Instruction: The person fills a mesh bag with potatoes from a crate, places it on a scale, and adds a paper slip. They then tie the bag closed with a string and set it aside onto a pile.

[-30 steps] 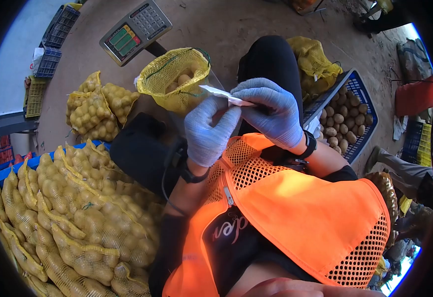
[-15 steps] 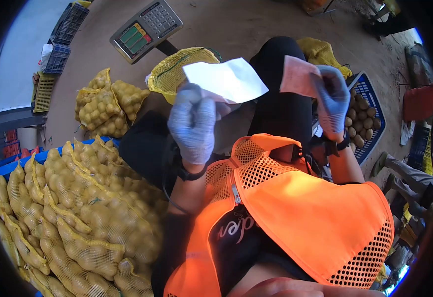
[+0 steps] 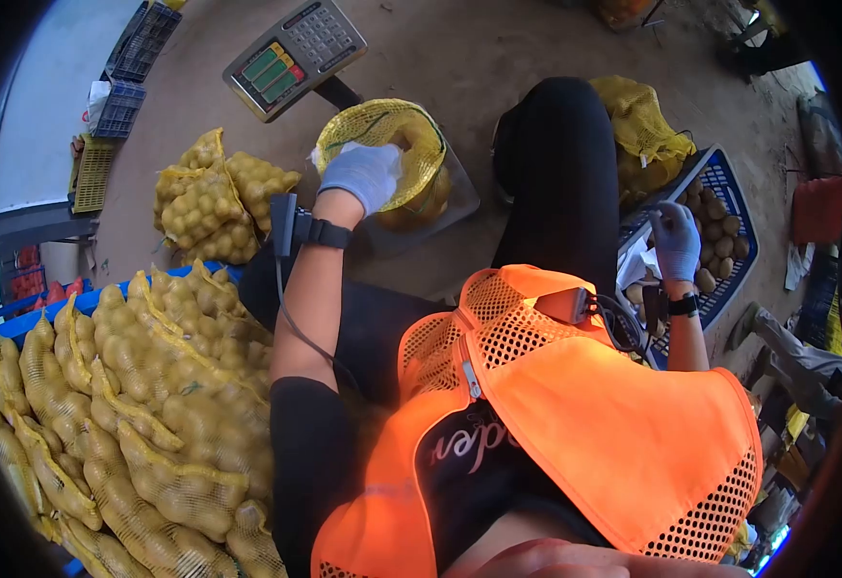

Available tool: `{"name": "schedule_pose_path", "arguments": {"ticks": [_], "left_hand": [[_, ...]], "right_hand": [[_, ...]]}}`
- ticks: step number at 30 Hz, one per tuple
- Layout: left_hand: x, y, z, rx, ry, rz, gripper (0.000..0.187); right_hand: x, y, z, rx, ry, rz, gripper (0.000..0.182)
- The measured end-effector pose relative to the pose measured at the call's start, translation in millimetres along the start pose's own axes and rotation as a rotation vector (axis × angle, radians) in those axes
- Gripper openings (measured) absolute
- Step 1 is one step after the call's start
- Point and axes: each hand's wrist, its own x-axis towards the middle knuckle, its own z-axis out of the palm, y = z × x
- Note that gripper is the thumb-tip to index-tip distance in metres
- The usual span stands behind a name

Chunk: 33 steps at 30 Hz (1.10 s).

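The open yellow mesh bag [image 3: 397,144] sits on the scale platform [image 3: 459,197], below the scale's keypad display [image 3: 296,56]. The left hand [image 3: 363,173], gloved, rests at the bag's near rim, fingers curled together on the mesh and a bit of white paper. The right hand [image 3: 676,241], also gloved, hovers over the blue crate [image 3: 729,207] of loose potatoes, fingers slightly apart; whether they hold anything I cannot tell. Filled net bags [image 3: 151,385] pile up on the left.

Potato packing yard: netted sacks [image 3: 151,405], scale [image 3: 296,58], crates [image 3: 719,193]
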Motion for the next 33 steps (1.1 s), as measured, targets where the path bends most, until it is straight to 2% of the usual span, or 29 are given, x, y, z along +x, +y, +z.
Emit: {"name": "schedule_pose_path", "arguments": {"ticks": [1, 2, 4, 6, 8, 10, 11, 12, 13, 14, 16, 18, 19, 20, 22, 23, 24, 26, 28, 29, 30, 31, 32, 33], "left_hand": [[5, -4, -1, -0.065, -0.119, -0.051, 0.022], [11, -4, -1, -0.063, -0.120, -0.049, 0.022], [20, -4, 0, -0.017, -0.096, -0.197, 0.029], [27, -5, -4, -0.010, -0.102, -0.284, 0.032], [31, -15, 6, -0.231, 0.219, -0.324, 0.029], [22, -21, 2, -0.337, 0.276, -0.274, 0.026], [15, -23, 0, -0.456, 0.301, -0.224, 0.025], [9, -21, -5, -0.575, 0.327, -0.172, 0.024], [1, -20, -11, -0.572, 0.326, -0.171, 0.024], [-8, -16, -21, -0.549, 0.291, -0.181, 0.025], [-14, -14, -25, -0.527, 0.254, -0.190, 0.025], [-15, -8, -22, -0.130, -0.098, -0.033, 0.027], [-9, -3, -22, 0.045, -0.383, -0.029, 0.033], [-8, 1, -18, 0.041, -0.380, -0.028, 0.033], [-4, 2, -1, 0.371, -0.257, -0.070, 0.039], [2, 1, 1, 0.304, -0.207, -0.125, 0.052], [8, -1, 0, 0.302, -0.202, -0.118, 0.052], [15, -6, -4, 0.087, -0.389, -0.182, 0.058], [16, -17, -10, 0.033, -0.314, -0.119, 0.056], [12, -15, -27, -0.041, -0.375, -0.168, 0.057], [7, -12, -42, -0.116, -0.436, -0.216, 0.060], [-4, -11, -48, -0.129, -0.301, -0.230, 0.066], [-15, -11, -54, -0.129, -0.300, -0.229, 0.066], [-25, -13, -60, -0.189, -0.288, -0.140, 0.067]], "right_hand": [[11, -31, 3, 0.150, 0.020, -0.107, 0.021], [21, -62, 6, 0.299, 0.041, -0.216, 0.019], [36, -123, 15, 0.453, -0.072, -0.420, 0.019], [44, -166, 41, 0.606, -0.330, -0.378, 0.027], [46, -203, 69, 0.572, -0.507, -0.393, 0.040], [43, -217, 116, 0.498, -0.460, -0.606, 0.048], [43, -221, 135, 0.502, -0.461, -0.605, 0.048], [43, -227, 149, 0.447, -0.656, -0.499, 0.048], [45, -228, 159, 0.387, -0.846, -0.388, 0.049], [48, -230, 159, 0.389, -0.845, -0.386, 0.049], [54, -234, 154, 0.499, -1.071, -0.238, 0.046], [58, -220, 165, 0.519, -1.043, -0.239, 0.043], [59, -213, 171, 0.540, -1.017, -0.242, 0.040], [59, -216, 159, 0.535, -1.017, -0.243, 0.040], [61, -228, 115, 0.586, -1.167, -0.086, 0.036], [60, -229, 105, 0.582, -1.160, -0.084, 0.036], [59, -230, 98, 0.633, -1.213, -0.034, 0.032], [58, -231, 88, 0.679, -1.265, 0.015, 0.028], [60, -229, 82, 0.749, -1.112, -0.225, 0.024], [62, -228, 78, 0.750, -1.113, -0.228, 0.024], [65, -227, 74, 0.718, -1.024, -0.254, 0.023], [68, -226, 68, 0.686, -0.935, -0.277, 0.021], [72, -226, 62, 0.685, -0.934, -0.277, 0.021], [77, -227, 56, 0.597, -0.873, -0.309, 0.020]]}}
